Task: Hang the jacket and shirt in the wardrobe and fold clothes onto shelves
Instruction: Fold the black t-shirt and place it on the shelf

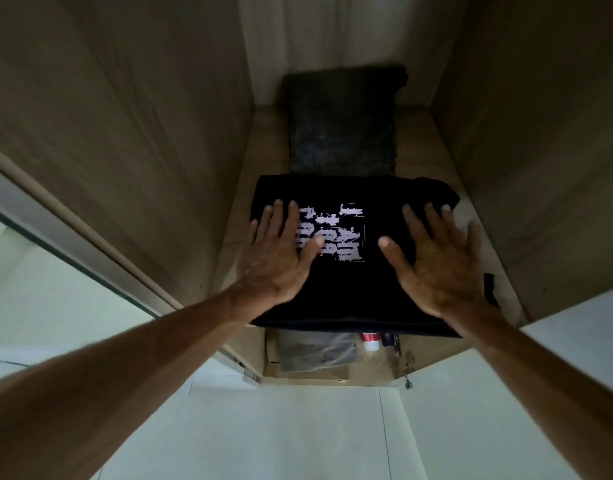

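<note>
On the wooden wardrobe shelf (pixel 419 140), a folded black printed T-shirt (pixel 353 282) lies before a folded dark grey garment (pixel 343 126); left hand (pixel 277 258) and right hand (pixel 440 265) press it, fingers straight.

A single wide-angle view is taken from the head, faced forward and down into a wardrobe shelf (pixel 263 147) (its side walls (pixel 142 116) are bowed by the lens), near enough that the left hand (pixel 277 258) and right hand (pixel 440 268) are framed centrally.
</note>
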